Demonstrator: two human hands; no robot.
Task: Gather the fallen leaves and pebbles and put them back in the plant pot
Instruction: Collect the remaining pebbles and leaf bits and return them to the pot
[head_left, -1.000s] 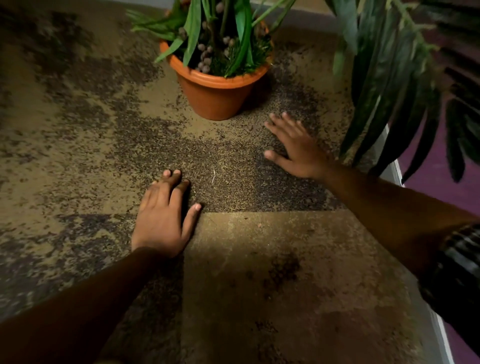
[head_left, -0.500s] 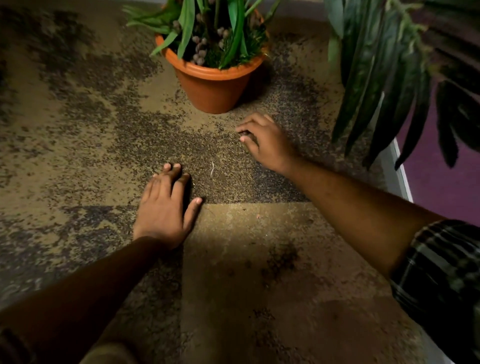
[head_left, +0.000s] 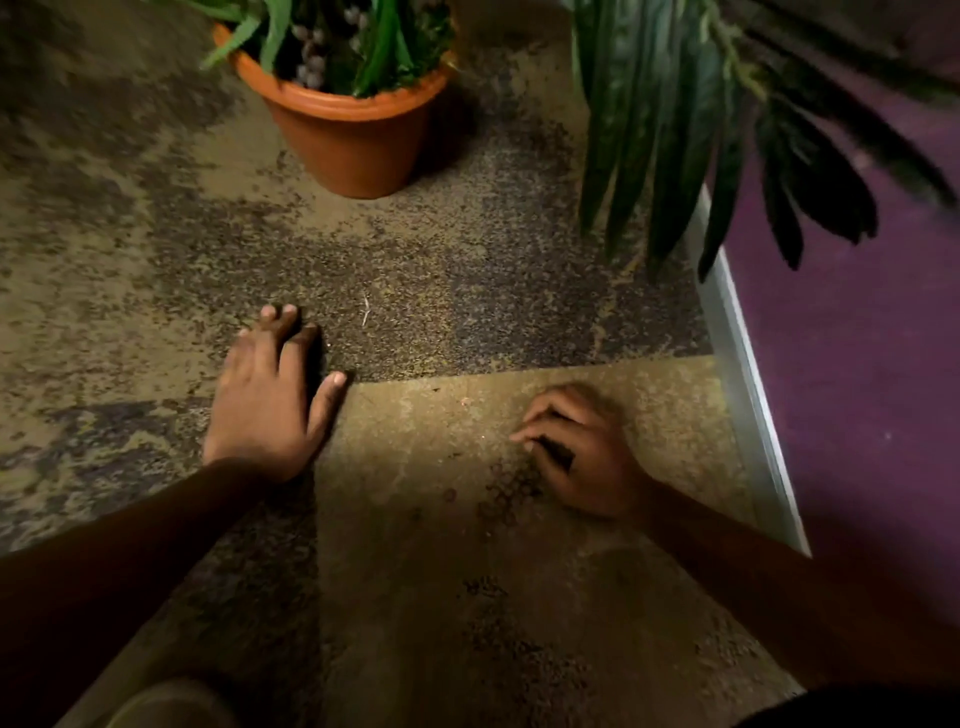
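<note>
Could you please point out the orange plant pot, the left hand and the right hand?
orange plant pot (head_left: 353, 140): head view, on its outer wall below the rim.
left hand (head_left: 265, 400): head view, on the back of the hand.
right hand (head_left: 587, 457): head view, on the back of the hand.

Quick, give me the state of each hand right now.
Left hand: open, fingers straight, resting flat on the mottled brown carpet.
Right hand: fingers curled on the carpet; whether it holds anything cannot be told.

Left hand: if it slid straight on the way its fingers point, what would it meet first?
The left hand lies flat on the carpet, fingers toward the orange plant pot. Only bare carpet shows between, so probably the pot's base, though the line may pass slightly left.
</note>
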